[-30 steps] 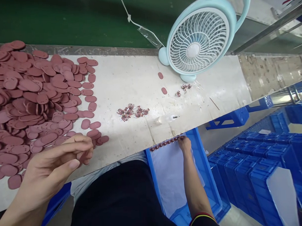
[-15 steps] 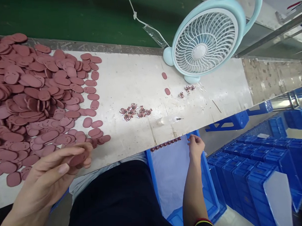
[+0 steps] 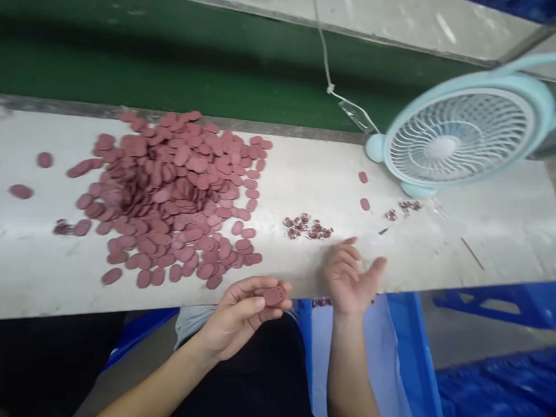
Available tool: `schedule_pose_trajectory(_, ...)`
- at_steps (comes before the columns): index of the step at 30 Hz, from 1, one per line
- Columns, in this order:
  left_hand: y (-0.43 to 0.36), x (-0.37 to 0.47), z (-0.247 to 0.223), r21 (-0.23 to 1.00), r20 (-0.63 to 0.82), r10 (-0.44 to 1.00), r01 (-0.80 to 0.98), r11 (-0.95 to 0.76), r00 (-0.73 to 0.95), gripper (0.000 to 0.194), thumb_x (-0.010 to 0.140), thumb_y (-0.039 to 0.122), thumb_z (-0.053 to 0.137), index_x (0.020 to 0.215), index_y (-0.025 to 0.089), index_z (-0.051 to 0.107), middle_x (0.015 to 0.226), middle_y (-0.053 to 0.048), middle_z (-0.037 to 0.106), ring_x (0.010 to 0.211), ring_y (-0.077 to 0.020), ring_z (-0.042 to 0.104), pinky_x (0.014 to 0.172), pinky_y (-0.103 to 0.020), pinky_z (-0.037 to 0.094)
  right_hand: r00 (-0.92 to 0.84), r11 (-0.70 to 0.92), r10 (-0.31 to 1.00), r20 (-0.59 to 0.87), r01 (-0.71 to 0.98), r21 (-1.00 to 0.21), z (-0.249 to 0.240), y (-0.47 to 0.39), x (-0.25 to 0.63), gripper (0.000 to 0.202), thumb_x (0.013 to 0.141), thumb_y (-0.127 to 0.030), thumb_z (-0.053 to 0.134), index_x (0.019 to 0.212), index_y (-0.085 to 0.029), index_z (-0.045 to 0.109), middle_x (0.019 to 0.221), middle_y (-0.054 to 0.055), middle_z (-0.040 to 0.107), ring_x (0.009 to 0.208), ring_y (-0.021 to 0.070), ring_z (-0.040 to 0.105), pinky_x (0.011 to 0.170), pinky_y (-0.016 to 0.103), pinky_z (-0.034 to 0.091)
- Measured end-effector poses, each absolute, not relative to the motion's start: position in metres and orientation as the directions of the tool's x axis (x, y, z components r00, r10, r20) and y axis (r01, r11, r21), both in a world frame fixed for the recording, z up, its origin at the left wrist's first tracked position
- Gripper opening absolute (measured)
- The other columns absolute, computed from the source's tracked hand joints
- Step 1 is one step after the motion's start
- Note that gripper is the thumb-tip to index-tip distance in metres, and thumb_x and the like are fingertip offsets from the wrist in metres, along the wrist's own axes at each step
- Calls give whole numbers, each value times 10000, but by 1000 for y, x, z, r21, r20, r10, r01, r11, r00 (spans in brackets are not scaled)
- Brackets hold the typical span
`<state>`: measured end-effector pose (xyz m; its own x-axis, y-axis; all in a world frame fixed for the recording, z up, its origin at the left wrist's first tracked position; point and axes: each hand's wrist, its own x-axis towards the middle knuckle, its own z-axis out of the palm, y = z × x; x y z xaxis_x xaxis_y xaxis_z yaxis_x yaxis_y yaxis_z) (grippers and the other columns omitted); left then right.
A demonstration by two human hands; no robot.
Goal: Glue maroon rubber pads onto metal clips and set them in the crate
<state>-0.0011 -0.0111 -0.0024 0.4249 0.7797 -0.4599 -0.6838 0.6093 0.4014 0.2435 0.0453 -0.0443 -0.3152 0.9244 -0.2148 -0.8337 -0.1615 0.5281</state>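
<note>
Pinched in my left hand [image 3: 245, 311] is a flat dusty-red oval piece [image 3: 274, 296] with small dark dots near one end. The hand is above the table's front edge. My right hand [image 3: 349, 276] is just over the same edge, slightly blurred, its fingers and thumb apart and nothing visible in it. Beyond its fingers lies a small clear bottle, mostly hidden by the hand; only its dark thin tip [image 3: 383, 231] shows. Close by is a cluster of small shiny brown-and-white pieces [image 3: 309, 227]. A big heap of matching red ovals [image 3: 167, 195] spreads to the left.
A light-blue fan [image 3: 441, 146] stands at the right rear, its cord running backward. Two loose ovals [image 3: 364, 190] and a few shiny pieces [image 3: 409, 207] lie near it. Below the table edge is a blue crate [image 3: 415, 350] lined with white sheet. A thin stick [image 3: 472, 253] lies at right.
My right hand has moved up from the crate to the table edge beside the bottle, and its fingers have spread. The left hand, still holding its oval, is farther from the heap. The view has turned left.
</note>
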Motion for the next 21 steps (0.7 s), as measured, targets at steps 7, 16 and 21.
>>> schedule_pose_trajectory(7,-9,-6,-5,384,-426,795,-709,592,433,238,826,210,789,1063,230,803,1167,-85,797,969,-198,780,818,-223,599,-218,-56,891,-398,-923,381,-51,70,265,352,866,-185,621,1198,-296,583,621,-79,498,425,125,448,348,271,423)
schedule_pose_trajectory(16,-10,-23,-6,390,-471,794,-717,578,384,211,862,204,751,1067,225,794,1159,-88,796,930,-190,776,782,-215,616,209,-125,926,-313,-615,-779,-25,41,255,128,942,-349,618,924,-236,675,673,-61,459,473,74,371,367,172,334)
schedule_pose_trajectory(21,-9,-27,-6,356,-452,809,-755,551,376,163,883,241,741,1041,222,775,1078,-96,811,896,-198,785,733,-224,626,194,-60,981,24,414,-908,-12,74,304,366,826,-201,671,1167,-320,731,1223,65,550,931,206,548,809,379,534)
